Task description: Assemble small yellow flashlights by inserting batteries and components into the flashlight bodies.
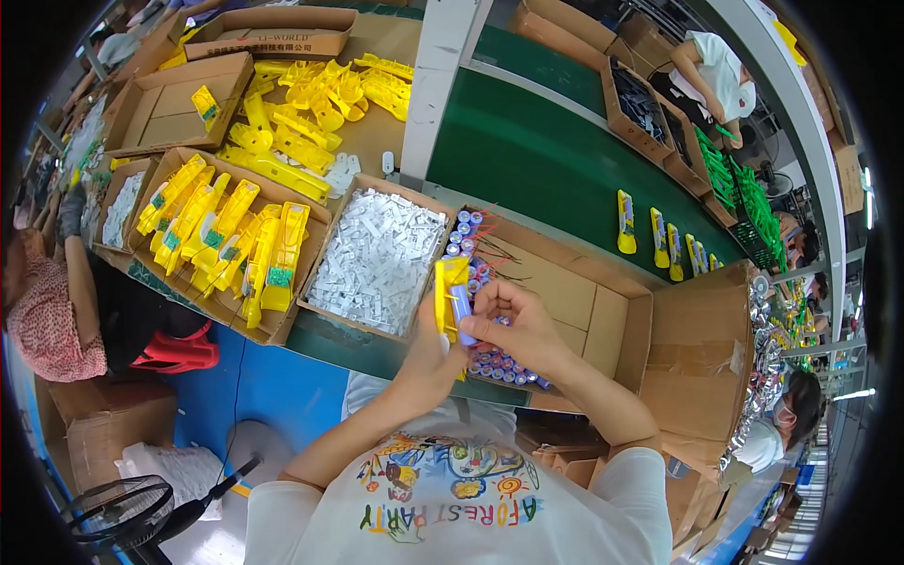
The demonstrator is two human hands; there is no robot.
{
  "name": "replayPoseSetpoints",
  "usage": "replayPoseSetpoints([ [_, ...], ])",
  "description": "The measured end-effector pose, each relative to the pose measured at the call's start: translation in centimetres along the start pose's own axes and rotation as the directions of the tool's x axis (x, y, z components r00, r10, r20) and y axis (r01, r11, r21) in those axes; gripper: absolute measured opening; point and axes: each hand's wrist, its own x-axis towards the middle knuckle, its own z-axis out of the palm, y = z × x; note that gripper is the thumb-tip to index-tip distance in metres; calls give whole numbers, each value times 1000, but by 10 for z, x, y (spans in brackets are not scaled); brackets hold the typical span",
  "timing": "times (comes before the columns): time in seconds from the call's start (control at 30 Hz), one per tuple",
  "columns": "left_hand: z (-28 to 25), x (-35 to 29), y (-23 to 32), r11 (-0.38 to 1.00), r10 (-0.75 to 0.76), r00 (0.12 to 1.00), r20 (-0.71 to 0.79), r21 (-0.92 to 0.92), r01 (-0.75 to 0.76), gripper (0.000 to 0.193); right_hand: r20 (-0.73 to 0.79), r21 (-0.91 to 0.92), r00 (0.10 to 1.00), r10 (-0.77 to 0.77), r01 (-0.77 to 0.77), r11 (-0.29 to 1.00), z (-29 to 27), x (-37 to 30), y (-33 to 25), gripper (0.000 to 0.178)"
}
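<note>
My left hand (pixel 426 347) grips a yellow plastic housing (pixel 450 279) upright in front of my chest. My right hand (pixel 508 315) pinches a small purple-blue cylindrical battery cell (pixel 463 318) and holds it against the housing's open side. Both hands hover over the near edge of a cardboard box (pixel 603 311) that holds several more purple cells with thin wires (pixel 490 363). To the left of it stands a box of small white plastic parts (pixel 377 259).
A box of yellow housings with green boards (pixel 226 240) sits further left, with loose yellow shells (pixel 311 104) behind. A green conveyor belt (pixel 556 160) carries several yellow housings (pixel 659 240). Other people sit at left and right. A fan (pixel 122 513) stands at lower left.
</note>
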Motion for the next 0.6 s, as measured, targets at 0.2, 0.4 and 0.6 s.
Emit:
replayPoseSetpoints([
  [0.2, -27, -17, 16, 956, -133, 987, 95, -249, 153, 58, 93, 40, 995, 36, -40, 998, 31, 23, -6, 30],
  [0.4, -53, -34, 7, 875, -180, 967, -183, -479, 72, 38, 494, -210, 863, 105, 2, 978, 43, 99, 1, 22],
  [0.6, -68, -36, 0, 807, -236, 900, -367, -590, -29, 29, 586, -801, 758, -287, 596, -62, 35, 160, 18, 8],
])
